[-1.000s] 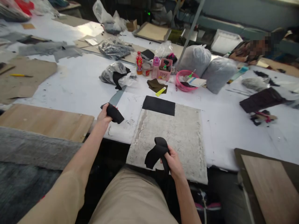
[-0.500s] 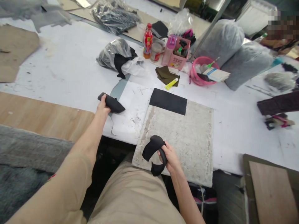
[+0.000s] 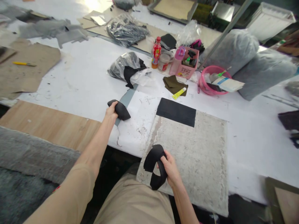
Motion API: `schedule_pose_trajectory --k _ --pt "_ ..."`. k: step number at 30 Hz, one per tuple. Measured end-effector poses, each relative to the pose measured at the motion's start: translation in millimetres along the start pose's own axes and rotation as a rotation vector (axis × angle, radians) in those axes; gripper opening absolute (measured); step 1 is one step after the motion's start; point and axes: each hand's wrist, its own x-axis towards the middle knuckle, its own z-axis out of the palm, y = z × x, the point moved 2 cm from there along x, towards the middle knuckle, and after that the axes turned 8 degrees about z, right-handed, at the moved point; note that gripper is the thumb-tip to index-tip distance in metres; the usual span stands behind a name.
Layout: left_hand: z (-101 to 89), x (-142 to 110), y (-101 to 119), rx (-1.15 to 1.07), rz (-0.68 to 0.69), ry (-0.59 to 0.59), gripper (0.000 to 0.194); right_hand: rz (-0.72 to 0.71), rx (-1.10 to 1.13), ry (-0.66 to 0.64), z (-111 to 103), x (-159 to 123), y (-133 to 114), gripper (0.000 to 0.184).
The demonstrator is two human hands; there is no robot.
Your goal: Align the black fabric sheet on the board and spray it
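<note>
My left hand (image 3: 111, 112) is closed round a black fabric piece (image 3: 121, 110), held just over the white table (image 3: 77, 84) near its front edge. My right hand (image 3: 170, 168) grips another black fabric piece (image 3: 153, 161), curled into a loop, over the near left corner of a worn grey cutting board (image 3: 198, 149). A flat black rectangle of cloth (image 3: 176, 112) lies at the far end of that board.
Behind the board stand a red bottle (image 3: 156, 57), a pink box (image 3: 187, 63), a pink basin (image 3: 211, 84), an olive cloth with a yellow tube (image 3: 178, 93) and plastic bags of fabric (image 3: 127, 67). A wooden board (image 3: 46, 124) and grey felt (image 3: 28, 152) lie at left.
The view has shifted; both hands keep their black pieces. The right hand's piece has curled tighter into a loop, and the left hand has stayed near the table's front edge.
</note>
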Motion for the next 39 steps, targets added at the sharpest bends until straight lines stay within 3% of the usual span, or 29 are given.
schedule_pose_trajectory --k 3,6,9,11,13,14,18,24,28,31,33,34,35,37,39 --pt "13.0 -3 15 0.096 0.095 -0.118 0.017 -0.009 -0.051 -0.049 -1 9 -4 0.033" --pt "30.2 -3 38 0.355 0.444 -0.244 0.034 -0.017 -0.097 -0.054 -6 18 -6 0.035" --pt "47.3 -2 48 0.782 0.782 -0.311 0.059 -0.009 -0.113 -0.042 -11 25 -6 0.039" --pt "55.1 0 37 1.162 0.825 -0.434 0.063 -0.002 -0.102 -0.049 -12 30 -6 0.042" --pt "56.7 2 17 1.511 0.768 -0.609 0.061 0.001 -0.091 -0.061 -12 34 -4 0.045" --pt "55.5 3 9 1.572 0.747 -0.664 0.060 -0.001 -0.087 -0.063 -12 36 -3 0.046" --pt "47.5 7 -8 1.636 0.755 -0.734 0.052 -0.004 -0.090 -0.050 -16 46 3 0.052" --pt "41.3 10 0 1.631 0.777 -0.760 0.068 0.048 -0.111 -0.061 -18 59 10 0.060" --pt "34.4 4 7 1.537 0.785 -0.745 0.078 0.037 -0.146 -0.117 -11 62 5 0.053" --pt "23.8 -23 17 1.403 0.809 -0.746 0.065 0.000 -0.168 -0.123 -6 61 -4 0.043" --pt "15.4 -59 20 1.261 0.809 -0.772 0.047 -0.029 -0.184 -0.123 -1 60 -13 0.036" --pt "11.9 -82 19 1.171 0.761 -0.838 0.045 -0.041 -0.207 -0.139 2 59 -17 0.034" --pt "9.6 -107 15 1.109 0.679 -0.981 0.047 -0.051 -0.238 -0.161 5 59 -21 0.031" --pt "7.1 -159 1 1.049 0.487 -1.455 0.065 -0.110 -0.355 -0.205 12 60 -30 0.025" --pt "5.0 -200 -14 1.010 0.452 -1.756 0.085 -0.239 -0.520 -0.228 15 60 -39 0.024"
